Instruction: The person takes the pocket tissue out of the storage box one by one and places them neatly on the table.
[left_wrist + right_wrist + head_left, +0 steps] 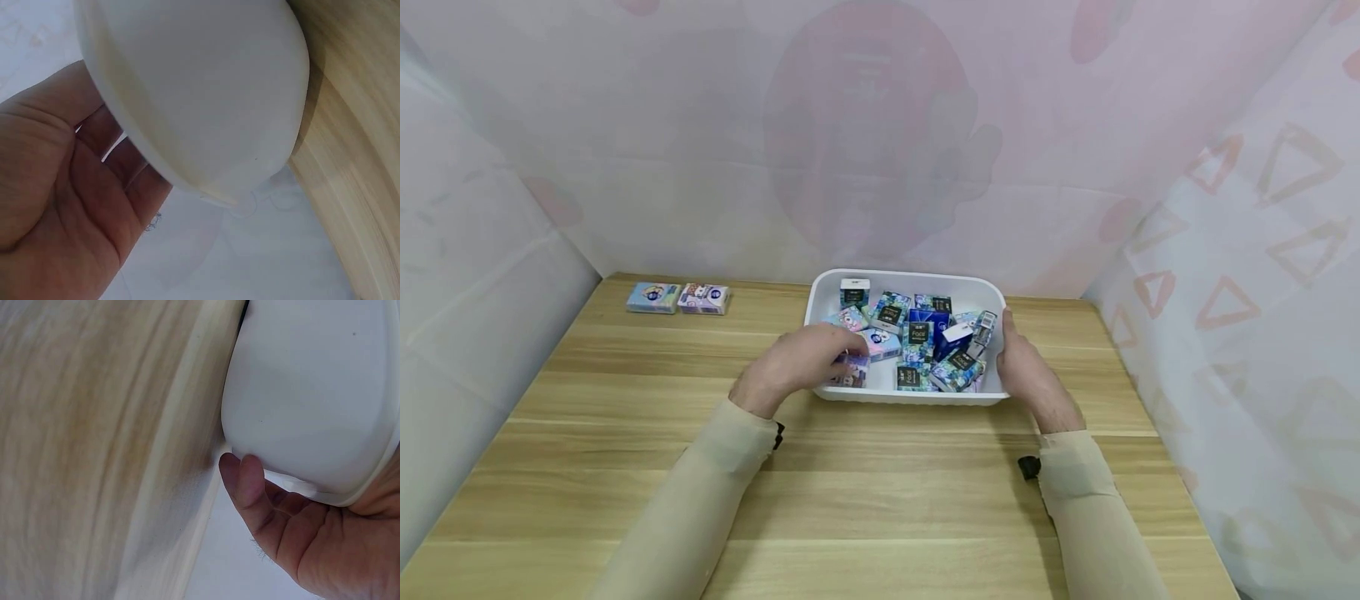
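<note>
A white plastic tray (pixel 917 398) holds several small tissue packs, mostly blue and green with black labels. My left hand (pixel 805 354) reaches over its left end, and its thumb and fingers pinch a purple-pink tissue pack (pixel 854 372) in the front left corner. In the left wrist view the tray wall (pixel 206 94) hides the fingertips of that hand (pixel 69 187). At the tray's right end my right hand (pixel 1028 371) grips the side. Curled fingers of this hand (pixel 300 531) lie against the outer wall in the right wrist view.
Two tissue packs, one light blue (pixel 653 297) and one purple-white (pixel 703 298), lie side by side at the table's back left. The tray stands near the back edge of the wooden table (pixel 880 500). Printed cloth walls (pixel 700 167) enclose the back and sides.
</note>
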A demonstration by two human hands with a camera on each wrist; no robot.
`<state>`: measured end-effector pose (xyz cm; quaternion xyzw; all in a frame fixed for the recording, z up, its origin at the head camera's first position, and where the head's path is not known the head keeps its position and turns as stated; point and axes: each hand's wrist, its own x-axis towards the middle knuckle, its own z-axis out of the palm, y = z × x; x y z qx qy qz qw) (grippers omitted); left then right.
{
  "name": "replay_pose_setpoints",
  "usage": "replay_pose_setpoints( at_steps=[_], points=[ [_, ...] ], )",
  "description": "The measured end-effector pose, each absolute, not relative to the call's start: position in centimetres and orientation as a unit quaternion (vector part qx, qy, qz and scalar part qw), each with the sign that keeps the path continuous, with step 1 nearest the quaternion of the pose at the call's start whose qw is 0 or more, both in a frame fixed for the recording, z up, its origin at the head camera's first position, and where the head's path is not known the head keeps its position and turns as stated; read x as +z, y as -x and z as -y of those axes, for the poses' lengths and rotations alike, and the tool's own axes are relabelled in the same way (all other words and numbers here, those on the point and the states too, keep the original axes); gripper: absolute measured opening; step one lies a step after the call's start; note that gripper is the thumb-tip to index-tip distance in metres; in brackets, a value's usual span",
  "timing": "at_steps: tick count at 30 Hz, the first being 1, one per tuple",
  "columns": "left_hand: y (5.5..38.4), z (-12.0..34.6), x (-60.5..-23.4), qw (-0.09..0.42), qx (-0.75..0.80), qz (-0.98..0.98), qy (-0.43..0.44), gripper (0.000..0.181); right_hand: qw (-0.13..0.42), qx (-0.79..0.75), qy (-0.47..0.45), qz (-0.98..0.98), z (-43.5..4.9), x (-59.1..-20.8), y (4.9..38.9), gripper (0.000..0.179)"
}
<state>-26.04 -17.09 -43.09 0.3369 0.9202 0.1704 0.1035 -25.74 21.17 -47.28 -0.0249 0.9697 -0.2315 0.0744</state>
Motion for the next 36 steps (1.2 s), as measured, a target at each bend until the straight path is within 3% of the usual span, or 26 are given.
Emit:
replay_pose_setpoints(
  at_steps=[18,36],
  points=[
    [27.0,19.3,-41.5,-0.021,0.22,-0.933,-0.284,0.035,0.085,-0.235,0.013,-0.968,-21.1,-47.3,25.8,0.083],
    [29.2,25.0,-42.5,-0.088,0.244,-0.94,-0.224,0.034,0.08,-0.231,0.02,-0.969,-21.2,-47.2,25.8,0.083]
  ],
)
